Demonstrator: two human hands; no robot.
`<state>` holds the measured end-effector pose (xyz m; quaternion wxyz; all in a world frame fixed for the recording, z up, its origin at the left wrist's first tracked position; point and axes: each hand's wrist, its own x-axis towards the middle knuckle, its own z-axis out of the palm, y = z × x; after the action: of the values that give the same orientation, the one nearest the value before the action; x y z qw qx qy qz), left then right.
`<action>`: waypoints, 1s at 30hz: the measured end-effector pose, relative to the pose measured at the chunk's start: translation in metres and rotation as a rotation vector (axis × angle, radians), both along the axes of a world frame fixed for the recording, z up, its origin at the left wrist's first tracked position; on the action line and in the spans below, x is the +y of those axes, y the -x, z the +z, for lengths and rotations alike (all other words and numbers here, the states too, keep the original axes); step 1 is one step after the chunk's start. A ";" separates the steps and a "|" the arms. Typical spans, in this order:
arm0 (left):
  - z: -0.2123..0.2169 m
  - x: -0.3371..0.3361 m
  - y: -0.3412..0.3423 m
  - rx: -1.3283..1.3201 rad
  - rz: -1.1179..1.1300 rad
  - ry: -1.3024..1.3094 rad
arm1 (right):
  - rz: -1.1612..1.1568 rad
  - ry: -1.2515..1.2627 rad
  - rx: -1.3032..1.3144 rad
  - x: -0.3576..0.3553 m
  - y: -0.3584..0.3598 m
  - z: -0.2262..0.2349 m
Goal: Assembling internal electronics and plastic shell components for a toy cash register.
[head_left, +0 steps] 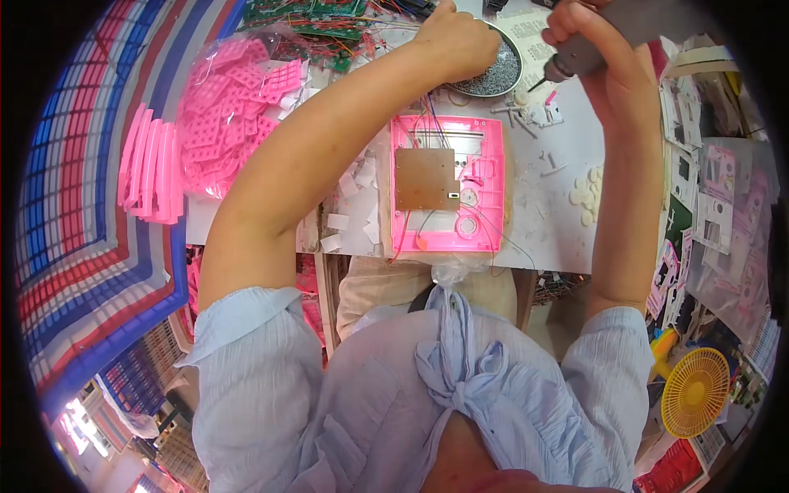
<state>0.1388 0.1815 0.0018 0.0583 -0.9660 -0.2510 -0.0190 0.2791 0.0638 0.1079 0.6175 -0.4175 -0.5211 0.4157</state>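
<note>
My left hand (467, 43) reaches to a round dish (520, 76) of small grey metal screws (503, 76). Its fingers are curled down at the screws, and their tips are hidden. Wrapped in my right hand (604, 41) is a dark electric screwdriver (567, 66), its thin bit pointing down and left over the table. Nearer to me lies an open pink plastic casing (491, 164), with neither hand touching it. A brown circuit board (425, 177) sits inside the casing, and thin coloured wires run out from it.
A clear bag of pink plastic parts (226, 115) stands on the left, beside a stack of curved pink pieces (150, 168). Green circuit boards (308, 16) with wires lie at the back. Cream discs (586, 195) are near my right forearm. A yellow fan (696, 392) stands lower right.
</note>
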 end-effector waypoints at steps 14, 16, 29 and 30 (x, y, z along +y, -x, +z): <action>0.049 -0.046 0.047 -0.412 -0.023 0.120 | 0.023 -0.047 0.145 -0.040 -0.001 -0.018; 0.039 -0.096 0.075 -0.658 -0.119 0.071 | 0.201 -0.159 0.431 -0.065 0.015 -0.017; 0.028 -0.163 0.110 -0.796 0.054 0.705 | 0.288 -0.237 0.308 -0.085 0.062 -0.013; 0.029 -0.161 0.110 -0.762 0.053 0.695 | 0.276 -0.232 0.341 -0.085 0.064 -0.017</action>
<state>0.0286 0.0201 0.0309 -0.3613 -0.8461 -0.2704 -0.2836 0.2151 -0.0209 0.0912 0.6775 -0.1924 -0.5057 0.4982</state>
